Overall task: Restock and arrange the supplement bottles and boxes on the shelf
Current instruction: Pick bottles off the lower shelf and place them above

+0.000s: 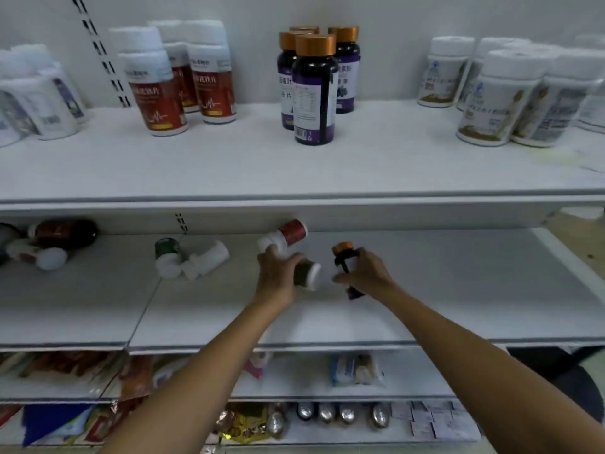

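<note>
Supplement bottles lie scattered on the middle shelf, and two are in hand near its centre. The left hand has its grip wrapped round a green-labelled bottle with a white cap, held on its side. Its fingertips also reach the white cap of a red-labelled bottle at 12 o'clock from the hand; whether that one is gripped or only touched I cannot tell. The right hand, at 3 o'clock from the left, holds a dark bottle with an orange cap, grip closed round the body, cap tilted toward 11 o'clock.

More fallen bottles lie at 9 o'clock from the hands, with another heap further out the same way. On the top shelf upright groups stand: red-labelled ones at 10 o'clock, dark orange-capped ones at 12 o'clock, and white gold-labelled ones at 2 o'clock.

These look like small, stiff plastic bottles, probably light, with smooth round sides that would roll if laid down and could slip in a loose hold. The body just under the cap seems the safest place to take them, one per hand. The dark bottle likely belongs with its matching group at 12 o'clock, set down upright with the label facing out.
</note>
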Demonstrator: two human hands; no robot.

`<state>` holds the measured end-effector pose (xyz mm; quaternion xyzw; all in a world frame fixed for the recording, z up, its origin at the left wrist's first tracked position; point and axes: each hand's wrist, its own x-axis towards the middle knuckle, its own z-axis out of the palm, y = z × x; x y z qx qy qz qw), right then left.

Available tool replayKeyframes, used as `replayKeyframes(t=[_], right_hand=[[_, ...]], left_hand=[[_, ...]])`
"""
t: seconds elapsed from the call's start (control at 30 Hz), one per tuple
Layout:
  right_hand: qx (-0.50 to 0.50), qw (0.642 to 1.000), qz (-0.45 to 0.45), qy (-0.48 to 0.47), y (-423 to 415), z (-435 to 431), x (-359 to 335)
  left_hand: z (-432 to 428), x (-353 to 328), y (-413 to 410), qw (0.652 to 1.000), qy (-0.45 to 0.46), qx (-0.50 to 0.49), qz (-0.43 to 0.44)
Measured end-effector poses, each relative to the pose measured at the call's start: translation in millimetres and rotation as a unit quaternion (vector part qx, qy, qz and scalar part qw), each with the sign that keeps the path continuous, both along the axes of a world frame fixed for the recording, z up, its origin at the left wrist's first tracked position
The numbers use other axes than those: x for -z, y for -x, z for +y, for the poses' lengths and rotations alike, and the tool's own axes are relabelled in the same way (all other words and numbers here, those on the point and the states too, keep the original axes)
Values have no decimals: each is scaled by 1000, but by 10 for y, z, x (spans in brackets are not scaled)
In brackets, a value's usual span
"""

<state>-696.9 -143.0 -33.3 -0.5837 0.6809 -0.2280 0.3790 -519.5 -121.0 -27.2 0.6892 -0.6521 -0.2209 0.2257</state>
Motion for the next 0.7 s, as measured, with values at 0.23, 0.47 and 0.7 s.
replayKeyframes(t=[0.23, 0.47, 0.7], right_hand=[[-17, 979, -203, 1, -620, 967, -397], [-53, 950, -307, -18, -1267, 1720, -876], [-35, 918, -395, 10, -1411, 1927, -1472]], left_hand=[[990, -324, -743, 998, -7, 56, -13], [1872, -873, -1264, 976, -94, 82, 180], [2135, -1453, -1308, 918, -52, 95, 382]])
